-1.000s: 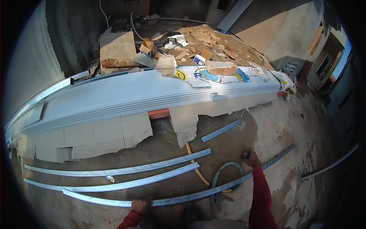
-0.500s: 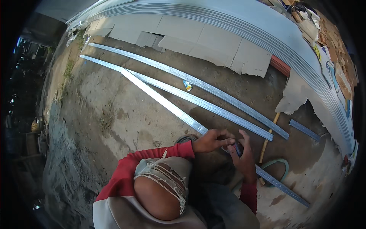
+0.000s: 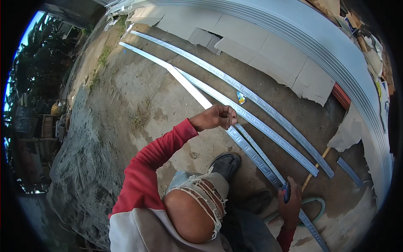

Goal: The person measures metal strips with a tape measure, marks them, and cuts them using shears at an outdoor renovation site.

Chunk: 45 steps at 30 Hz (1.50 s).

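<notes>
A tape measure [image 3: 286, 192], dark blue with some red, is gripped in my right hand [image 3: 292, 203]. Its pale blade [image 3: 261, 154] runs out to my left hand [image 3: 216, 117], whose fingers pinch the free end. Blade and case are held over a long silvery metal channel [image 3: 253, 157] on the ground, which passes beneath both hands. Two more slotted metal channels, a middle one [image 3: 268, 127] and a far one [image 3: 268, 108], lie beyond it; the near channel's far end rests across the middle one.
A small blue-and-yellow packet [image 3: 241, 98] lies between the channels. At right are a wooden stick [image 3: 310, 178], a green hose loop [image 3: 322, 206] and a short metal offcut [image 3: 349, 171]. Cardboard sheets [image 3: 247, 40] border a stack of pale panels [image 3: 294, 19]. My shoe [image 3: 226, 166] is near the channel.
My hands, close together before, are now far apart. The left moved up and left with the blade end, the right down and right with the case, drawing out the blade. The view shifted.
</notes>
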Tool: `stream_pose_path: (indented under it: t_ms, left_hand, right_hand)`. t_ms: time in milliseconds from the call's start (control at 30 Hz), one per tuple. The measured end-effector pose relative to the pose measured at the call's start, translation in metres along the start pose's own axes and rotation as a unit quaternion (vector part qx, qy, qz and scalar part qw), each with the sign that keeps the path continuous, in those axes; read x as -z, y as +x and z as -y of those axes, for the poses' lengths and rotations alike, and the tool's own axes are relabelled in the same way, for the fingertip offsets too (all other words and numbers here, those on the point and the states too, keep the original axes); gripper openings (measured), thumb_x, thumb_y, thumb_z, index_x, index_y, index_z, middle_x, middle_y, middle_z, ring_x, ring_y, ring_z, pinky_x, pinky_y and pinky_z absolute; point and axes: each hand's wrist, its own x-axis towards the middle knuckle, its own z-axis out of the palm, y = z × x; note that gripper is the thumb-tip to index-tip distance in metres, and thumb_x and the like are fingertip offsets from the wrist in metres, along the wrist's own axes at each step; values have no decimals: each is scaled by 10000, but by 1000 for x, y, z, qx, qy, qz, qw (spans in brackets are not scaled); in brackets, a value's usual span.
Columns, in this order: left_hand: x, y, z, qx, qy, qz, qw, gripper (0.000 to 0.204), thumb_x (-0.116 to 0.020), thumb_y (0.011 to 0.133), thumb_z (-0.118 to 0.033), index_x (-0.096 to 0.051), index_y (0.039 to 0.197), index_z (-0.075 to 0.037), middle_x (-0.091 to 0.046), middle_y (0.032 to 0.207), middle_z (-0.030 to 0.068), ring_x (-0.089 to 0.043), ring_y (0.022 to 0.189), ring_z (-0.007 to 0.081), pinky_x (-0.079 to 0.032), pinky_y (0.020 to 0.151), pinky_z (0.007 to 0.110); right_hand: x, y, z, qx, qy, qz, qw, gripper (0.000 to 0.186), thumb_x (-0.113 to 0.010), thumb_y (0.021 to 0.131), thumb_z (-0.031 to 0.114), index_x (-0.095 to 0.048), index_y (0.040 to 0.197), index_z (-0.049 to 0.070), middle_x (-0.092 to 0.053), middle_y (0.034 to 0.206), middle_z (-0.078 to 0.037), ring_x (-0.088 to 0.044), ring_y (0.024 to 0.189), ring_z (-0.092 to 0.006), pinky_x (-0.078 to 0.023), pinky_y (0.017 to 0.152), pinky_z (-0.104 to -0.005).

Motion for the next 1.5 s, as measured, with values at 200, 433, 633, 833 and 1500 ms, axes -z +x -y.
stream_pose_path:
  t_ms: [200, 433, 633, 833, 1500]
  left_hand:
    - [220, -48, -14, 50, -21, -359, 932, 328, -694, 951, -404, -664, 1148, -144, -575, 969, -45, -539, 901, 94, -481, 824, 315]
    - [313, -44, 39, 66, 82, -528, 842, 510, -672, 937, -482, -639, 1311, -137, -639, 1254, 73, -598, 1142, 230, -486, 950, 482]
    - [321, -20, 64, 94, 56, -533, 839, 485, -660, 948, -464, -645, 1293, -124, -665, 1245, 102, -687, 1059, 276, -528, 876, 472]
    - [313, -19, 60, 59, 18, -559, 827, 432, -660, 958, -443, -647, 1283, -159, -680, 1123, 45, -714, 888, 237, -543, 791, 403]
    - [418, -16, 127, 115, -78, -490, 861, 209, -737, 933, -363, -649, 894, -177, -520, 657, -63, -443, 562, 42, -374, 542, 223]
  right_hand:
    - [39, -80, -75, -46, -102, -19, 994, 342, -617, 817, 98, -627, 1147, 9, -566, 990, -213, -573, 948, -409, -457, 846, -483]
    - [22, -83, -83, -134, -34, 54, 989, 187, -612, 851, 54, -644, 1025, -8, -618, 896, -187, -626, 875, -358, -483, 793, -420]
    - [19, -70, -79, -104, -33, -12, 994, 153, -656, 835, 30, -674, 986, 10, -656, 901, -188, -659, 848, -343, -509, 756, -409]
    - [13, -71, -80, -110, -37, 4, 993, 161, -698, 834, 83, -686, 993, 62, -647, 925, -160, -649, 858, -352, -512, 750, -420]
    - [101, -160, -185, -249, -257, 1, 934, 218, -687, 897, 320, -705, 951, 109, -673, 1032, -98, -661, 939, -344, -531, 802, -470]
